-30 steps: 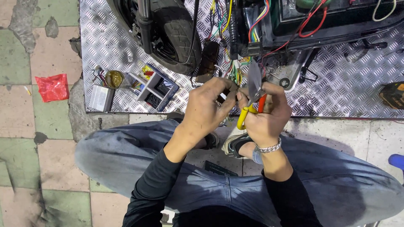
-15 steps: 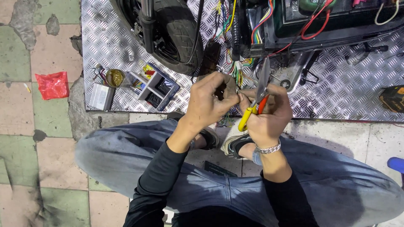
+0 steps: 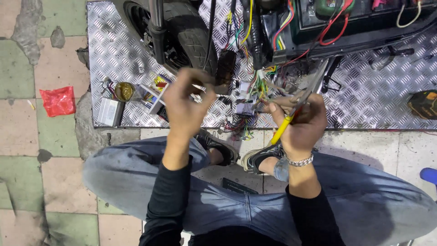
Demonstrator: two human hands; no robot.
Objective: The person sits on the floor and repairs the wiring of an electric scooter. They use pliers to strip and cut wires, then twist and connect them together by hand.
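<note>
At centre left of the frame a small open box (image 3: 154, 91) holds mixed coloured bits, with a round tin (image 3: 123, 90) beside it on the ribbed metal plate (image 3: 364, 100). The left hand (image 3: 186, 102) pinches a thin wire (image 3: 199, 86), its grip nearly closed. The right hand (image 3: 300, 120) is wrapped tight around yellow-handled scissors (image 3: 298, 107), mid-frame, just beside the wire bundle (image 3: 259, 86).

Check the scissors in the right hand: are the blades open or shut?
Shut, as far as shows. The scissors in the right hand present one narrow metal strip rising from the yellow handle, with no visible gap, though motion blur softens the tip.
</note>
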